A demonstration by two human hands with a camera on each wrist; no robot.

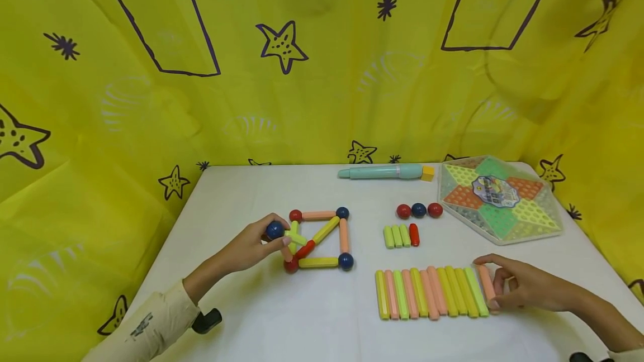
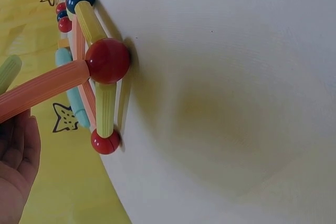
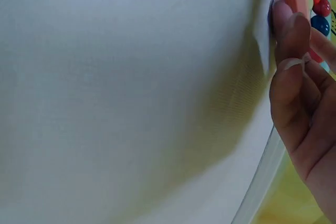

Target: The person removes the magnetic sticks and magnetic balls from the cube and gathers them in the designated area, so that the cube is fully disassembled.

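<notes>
My left hand [image 1: 251,246] grips a blue ball [image 1: 275,230] at the raised end of an orange stick [image 2: 47,88]. A light green stick [image 1: 296,237] shows by its thumb. The orange stick's lower end meets a red ball [image 2: 107,60] at the near left corner of a square frame of sticks and balls. A red stick [image 1: 305,249] and a yellow stick [image 1: 327,230] run diagonally across that frame. My right hand [image 1: 533,285] pinches an orange stick [image 1: 486,284] at the right end of a row of long sticks [image 1: 432,294].
Short green sticks [image 1: 397,236] and a short red stick [image 1: 414,234] lie beyond the row, with red and blue balls [image 1: 418,210] behind. Farther back are a teal pen-like tool [image 1: 384,171], a yellow cube [image 1: 427,173] and a hexagonal box [image 1: 500,200]. A yellow curtain [image 1: 322,99] surrounds the table.
</notes>
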